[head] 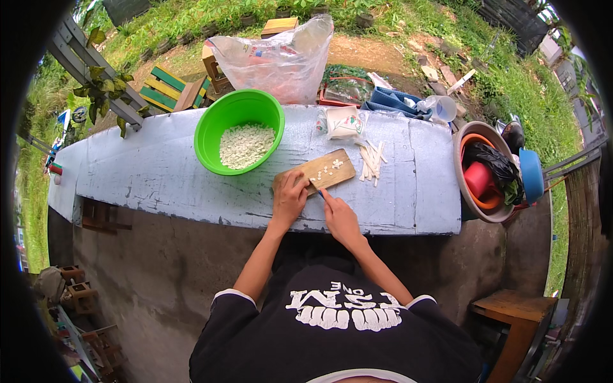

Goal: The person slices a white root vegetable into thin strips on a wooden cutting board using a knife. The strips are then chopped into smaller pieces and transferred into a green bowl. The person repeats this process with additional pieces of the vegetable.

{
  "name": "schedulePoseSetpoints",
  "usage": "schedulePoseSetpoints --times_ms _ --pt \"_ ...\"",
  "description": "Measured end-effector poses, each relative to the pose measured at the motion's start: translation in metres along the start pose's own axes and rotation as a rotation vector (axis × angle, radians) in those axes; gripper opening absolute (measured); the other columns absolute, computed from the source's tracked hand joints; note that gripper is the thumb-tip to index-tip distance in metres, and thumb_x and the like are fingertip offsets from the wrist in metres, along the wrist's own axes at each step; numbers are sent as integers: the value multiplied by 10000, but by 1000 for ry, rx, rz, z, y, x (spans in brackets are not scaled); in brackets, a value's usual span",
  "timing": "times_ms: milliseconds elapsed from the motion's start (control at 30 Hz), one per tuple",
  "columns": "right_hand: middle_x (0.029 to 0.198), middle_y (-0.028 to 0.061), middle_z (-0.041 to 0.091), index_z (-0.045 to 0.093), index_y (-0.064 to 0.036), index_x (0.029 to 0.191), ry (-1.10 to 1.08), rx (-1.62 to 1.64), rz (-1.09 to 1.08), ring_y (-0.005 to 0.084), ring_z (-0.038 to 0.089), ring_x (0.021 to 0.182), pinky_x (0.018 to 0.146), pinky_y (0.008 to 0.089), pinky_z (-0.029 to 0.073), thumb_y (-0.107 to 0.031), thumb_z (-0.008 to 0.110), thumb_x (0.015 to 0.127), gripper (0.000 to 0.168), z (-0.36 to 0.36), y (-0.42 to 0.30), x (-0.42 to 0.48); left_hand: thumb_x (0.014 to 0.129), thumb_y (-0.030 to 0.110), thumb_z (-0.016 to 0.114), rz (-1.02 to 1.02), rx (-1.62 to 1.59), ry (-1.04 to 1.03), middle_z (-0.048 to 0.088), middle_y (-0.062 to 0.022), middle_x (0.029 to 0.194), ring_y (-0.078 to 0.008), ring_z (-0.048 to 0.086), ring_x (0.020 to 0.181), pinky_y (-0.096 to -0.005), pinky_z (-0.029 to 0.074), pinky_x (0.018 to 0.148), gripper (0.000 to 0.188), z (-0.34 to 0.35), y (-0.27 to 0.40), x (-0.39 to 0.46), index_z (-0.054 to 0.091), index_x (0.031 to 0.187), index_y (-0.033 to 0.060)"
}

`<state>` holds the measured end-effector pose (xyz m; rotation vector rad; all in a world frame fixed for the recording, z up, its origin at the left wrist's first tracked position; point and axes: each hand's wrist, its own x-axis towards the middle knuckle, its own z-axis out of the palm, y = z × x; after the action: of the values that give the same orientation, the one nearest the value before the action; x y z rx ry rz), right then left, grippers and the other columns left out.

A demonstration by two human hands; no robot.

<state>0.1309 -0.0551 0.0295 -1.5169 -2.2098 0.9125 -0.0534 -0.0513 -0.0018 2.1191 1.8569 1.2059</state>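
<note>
My left hand (290, 196) rests on the left end of a wooden cutting board (344, 175), its fingertips close to the knife's blade; whether it pins a strip there is hidden. A small knife (321, 192) with a blue handle is gripped in my right hand (341, 218) at the board's near edge, its blade angled over the wood. Small pale cut pieces (337, 164) lie scattered along the board. To its right, a loose pile of pale strips (372, 162) lies on the table. A green plastic basin (206, 146) holding many small pale pieces stands at the back left, tilted in view.
The board lies on a grey-covered table (143, 177). Behind it are a clear plastic bag (287, 72), a small plastic packet (344, 122) and a blue cloth (395, 102). A large brown basin (459, 177) of plastic ware stands at the right end, beside a blue bowl (530, 177).
</note>
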Motion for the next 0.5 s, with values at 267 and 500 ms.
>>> schedulePoseSetpoints --times_ms 267,500 --pt "936 205 618 537 -174 1453 41 18 -25 421 651 863 781 522 526 -202 512 1021 433 2 15 -9 803 28 692 5 34 22 628 -102 1194 -315 570 1207 -437 449 1032 160 1 0 -1 713 960 50" --pt "959 202 621 530 -161 1455 31 71 -42 422 646 886 795 523 521 -205 501 1029 429 0 10 -4 790 7 687 -4 -20 35 624 -111 1185 -344 551 1217 -454 442 1029 155 2 -4 -3 703 940 43"
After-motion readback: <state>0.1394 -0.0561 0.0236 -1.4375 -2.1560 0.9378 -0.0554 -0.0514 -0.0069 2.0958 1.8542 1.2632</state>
